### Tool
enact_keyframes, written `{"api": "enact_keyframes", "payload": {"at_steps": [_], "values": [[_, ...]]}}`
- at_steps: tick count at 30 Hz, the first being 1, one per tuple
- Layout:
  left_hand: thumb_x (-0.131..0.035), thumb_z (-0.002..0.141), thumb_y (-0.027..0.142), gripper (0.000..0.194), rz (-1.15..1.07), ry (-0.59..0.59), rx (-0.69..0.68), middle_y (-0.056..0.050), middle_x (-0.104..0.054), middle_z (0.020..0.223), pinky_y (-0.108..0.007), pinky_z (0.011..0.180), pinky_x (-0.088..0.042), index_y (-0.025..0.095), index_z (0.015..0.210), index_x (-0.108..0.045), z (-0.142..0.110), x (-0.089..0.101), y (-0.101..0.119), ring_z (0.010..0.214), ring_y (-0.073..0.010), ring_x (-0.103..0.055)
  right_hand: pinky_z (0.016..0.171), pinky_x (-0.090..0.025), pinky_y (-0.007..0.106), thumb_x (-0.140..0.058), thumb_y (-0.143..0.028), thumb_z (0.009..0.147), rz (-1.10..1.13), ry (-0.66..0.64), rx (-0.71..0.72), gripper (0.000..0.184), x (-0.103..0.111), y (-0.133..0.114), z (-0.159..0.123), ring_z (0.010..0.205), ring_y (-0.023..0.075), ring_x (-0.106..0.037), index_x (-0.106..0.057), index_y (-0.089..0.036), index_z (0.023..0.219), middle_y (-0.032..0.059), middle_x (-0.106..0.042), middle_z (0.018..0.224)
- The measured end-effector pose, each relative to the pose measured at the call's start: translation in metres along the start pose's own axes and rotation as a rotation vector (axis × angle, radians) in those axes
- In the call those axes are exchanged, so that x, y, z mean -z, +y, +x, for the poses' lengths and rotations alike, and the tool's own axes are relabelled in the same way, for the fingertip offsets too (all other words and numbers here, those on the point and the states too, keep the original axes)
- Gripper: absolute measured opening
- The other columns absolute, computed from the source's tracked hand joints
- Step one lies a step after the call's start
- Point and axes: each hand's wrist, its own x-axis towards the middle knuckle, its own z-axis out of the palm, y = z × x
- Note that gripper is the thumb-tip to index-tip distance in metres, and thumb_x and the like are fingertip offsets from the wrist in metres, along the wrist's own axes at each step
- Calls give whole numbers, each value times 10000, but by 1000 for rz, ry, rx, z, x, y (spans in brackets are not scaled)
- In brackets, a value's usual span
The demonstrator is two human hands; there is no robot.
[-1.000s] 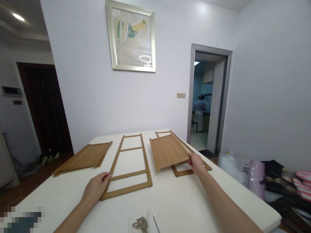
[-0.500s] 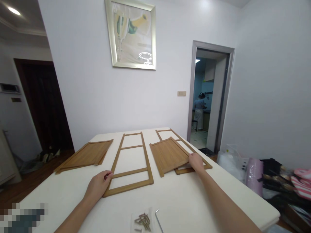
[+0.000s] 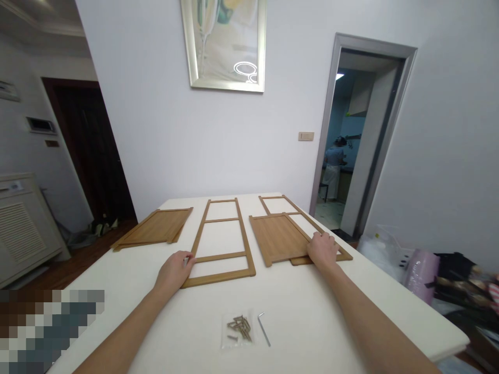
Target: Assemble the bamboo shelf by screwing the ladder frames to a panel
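Observation:
My left hand (image 3: 175,270) is closed on the left side rail of a wooden ladder-like frame (image 3: 249,262) that lies flat on the white table (image 3: 210,322). My right hand (image 3: 323,250) has its fingers curled at the near right corner of a wooden panel (image 3: 278,236). This panel overlaps a second wooden frame (image 3: 345,255), and my hand hides part of both. Close to me lies a clear plastic bag of screws (image 3: 239,328), with a hex key (image 3: 264,329) on its right.
More wooden panels (image 3: 156,227) lie stacked at the table's left. Past the right edge are a purple wrapped roll (image 3: 421,272) and assorted goods. A person (image 3: 333,163) stands in the room beyond the doorway (image 3: 331,104). A framed picture (image 3: 228,85) hangs ahead.
The view has tilted down and turned left, so the whole screw bag and hex key now show. My right hand has shifted over the panel's corner; my left hand stays at the frame's rail.

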Motion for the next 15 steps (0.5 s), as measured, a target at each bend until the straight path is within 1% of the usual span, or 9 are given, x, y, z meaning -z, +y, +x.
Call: {"api": "enact_keyframes", "payload": {"at_steps": [2, 3, 6, 8, 9, 11, 15], "values": [[-496, 831, 458, 381, 54, -4, 13, -123, -709, 1042, -348, 882, -430, 168, 981, -692, -1, 0, 3, 1018, -291, -602, 876, -344, 446, -399, -207, 907, 9, 32, 114, 338, 4, -11, -6, 1106, 350, -451, -617, -85, 1135, 233, -550, 1142], [-495, 829, 480, 409, 83, -7, 17, -136, -707, 1032, -359, 883, -427, 160, 990, -692, -1, 1, 4, 1024, -304, -596, 876, -340, 421, -399, -236, 921, 21, 44, 194, 336, 5, -18, -11, 1094, 330, -452, -613, -105, 1145, 212, -555, 1140], [-477, 818, 547, 515, 184, -1, 43, -174, -687, 1006, -394, 860, -432, 124, 1031, -681, -4, 5, 10, 1027, -339, -582, 897, -323, 389, -368, -351, 964, 101, 101, 533, 390, 5, -43, -31, 1074, 296, -448, -574, -137, 1216, 175, -558, 1152], [-455, 808, 593, 555, 247, -34, 74, -187, -668, 973, -407, 811, -445, 116, 977, -683, -6, 9, 13, 992, -355, -590, 911, -313, 382, -392, -442, 958, 162, 66, 698, 425, 3, -59, -46, 1074, 284, -445, -552, -177, 1249, 149, -563, 1165], [-444, 803, 612, 560, 269, -62, 93, -188, -659, 959, -407, 779, -450, 122, 931, -683, -8, 10, 15, 964, -356, -599, 909, -311, 381, -407, -476, 949, 181, 38, 756, 437, 2, -65, -52, 1074, 281, -446, -545, -198, 1256, 137, -562, 1176], [-421, 805, 623, 551, 296, -118, 119, -183, -649, 943, -399, 726, -453, 136, 860, -672, -9, 12, 16, 905, -347, -618, 895, -311, 376, -425, -505, 937, 199, -9, 807, 436, -1, -72, -62, 1064, 274, -452, -544, -221, 1246, 122, -561, 1175], [-389, 844, 542, 477, 344, -160, 103, -173, -650, 957, -383, 700, -449, 144, 857, -653, -10, 12, 17, 878, -329, -638, 846, -318, 363, -432, -525, 924, 196, -93, 762, 434, -1, -71, -65, 996, 257, -475, -568, -211, 1192, 113, -580, 1079]]}}
